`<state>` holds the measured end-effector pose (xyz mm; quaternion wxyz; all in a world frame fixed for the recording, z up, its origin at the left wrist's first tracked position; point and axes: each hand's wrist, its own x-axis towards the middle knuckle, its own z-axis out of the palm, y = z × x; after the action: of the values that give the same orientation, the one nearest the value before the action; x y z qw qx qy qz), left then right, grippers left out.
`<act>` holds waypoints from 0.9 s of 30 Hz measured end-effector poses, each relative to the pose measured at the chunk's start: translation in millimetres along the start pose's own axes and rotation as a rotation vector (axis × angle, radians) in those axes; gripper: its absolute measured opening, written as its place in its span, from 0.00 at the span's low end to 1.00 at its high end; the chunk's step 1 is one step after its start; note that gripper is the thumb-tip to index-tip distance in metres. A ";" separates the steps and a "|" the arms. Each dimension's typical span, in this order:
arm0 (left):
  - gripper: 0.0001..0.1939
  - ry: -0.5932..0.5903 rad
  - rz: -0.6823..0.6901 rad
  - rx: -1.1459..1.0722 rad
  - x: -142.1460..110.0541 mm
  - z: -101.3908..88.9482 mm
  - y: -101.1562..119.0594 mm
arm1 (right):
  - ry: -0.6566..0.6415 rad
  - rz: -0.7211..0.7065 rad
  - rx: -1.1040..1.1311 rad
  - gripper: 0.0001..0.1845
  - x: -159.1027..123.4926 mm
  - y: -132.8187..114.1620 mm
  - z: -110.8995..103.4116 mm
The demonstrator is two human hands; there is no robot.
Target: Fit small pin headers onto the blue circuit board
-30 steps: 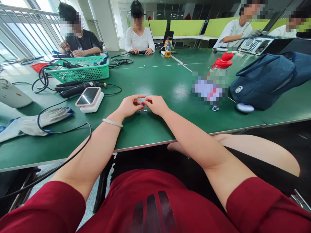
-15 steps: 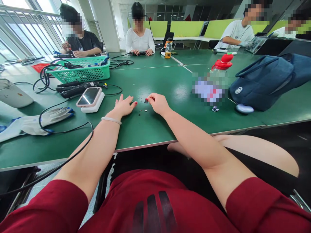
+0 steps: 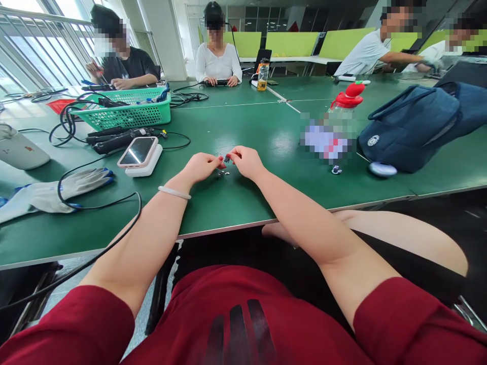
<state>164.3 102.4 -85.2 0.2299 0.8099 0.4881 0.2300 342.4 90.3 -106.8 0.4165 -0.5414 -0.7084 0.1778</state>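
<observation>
My right hand [image 3: 245,161] pinches a small dark metallic piece [image 3: 227,159] between thumb and fingertips, just above the green table [image 3: 266,203]. Opposite it, my left hand [image 3: 202,167] is closed in a pinch, its fingertips right beside that piece. Whether the left fingers hold the piece itself or something tiny of their own cannot be made out. Several tiny shiny and dark bits [image 3: 227,173] lie on the tabletop just below the fingertips, too small to name.
Left of my hands lie a phone [image 3: 137,151] on a white box, work gloves [image 3: 64,190], black cables and a green basket [image 3: 125,115]. A blue bag [image 3: 414,129] and a red-lidded bottle [image 3: 348,99] stand to the right. Other people sit across the table.
My left hand has gone from spread fingers on the table to a pinch and moved right, up to the piece in my right hand. The right hand stays nearly in place.
</observation>
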 end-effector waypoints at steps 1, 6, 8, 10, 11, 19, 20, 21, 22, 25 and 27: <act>0.20 0.012 0.022 0.008 0.2 0.5 -0.7 | -0.009 -0.010 -0.002 0.13 -0.3 -0.4 0.3; 0.16 0.042 0.114 0.032 -1.1 2.2 -2.3 | -0.050 -0.055 -0.032 0.14 -2.5 -3.5 0.5; 0.15 0.036 0.108 0.032 -2.2 1.8 -1.1 | -0.063 -0.071 -0.046 0.16 -3.5 -4.2 0.2; 0.14 0.027 0.092 0.020 -3.2 0.7 0.3 | -0.077 -0.087 -0.062 0.17 -4.0 -4.1 0.4; 0.13 0.023 0.083 0.011 -3.6 0.1 0.8 | -0.083 -0.095 -0.069 0.17 -4.0 -3.6 0.6; 0.12 -0.004 0.107 0.012 -3.6 2.1 1.7 | -0.105 -0.121 -0.080 0.13 -2.3 -0.6 -0.3; 0.12 0.002 0.106 0.006 -2.9 2.6 1.1 | -0.099 -0.116 -0.072 0.14 -2.3 -1.1 -0.8; 0.13 0.010 0.102 -0.003 -2.1 2.9 0.4 | -0.092 -0.112 -0.067 0.14 -2.3 -1.5 -1.3; 0.13 0.022 0.094 -0.012 -1.2 3.0 -0.5 | -0.087 -0.107 -0.067 0.15 -2.2 -1.8 -1.5; 0.12 0.091 0.045 -0.015 1.5 1.9 -3.7 | -0.116 -0.096 -0.129 0.13 -1.2 0.0 -0.6; 0.12 0.146 -0.005 -0.002 3.3 1.0 -6.2 | -0.174 -0.090 -0.205 0.08 -0.3 2.7 0.9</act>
<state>162.0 107.8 -89.1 0.1952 0.7896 0.5053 0.2884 343.4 91.2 -109.3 0.3033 -0.5314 -0.7799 0.1320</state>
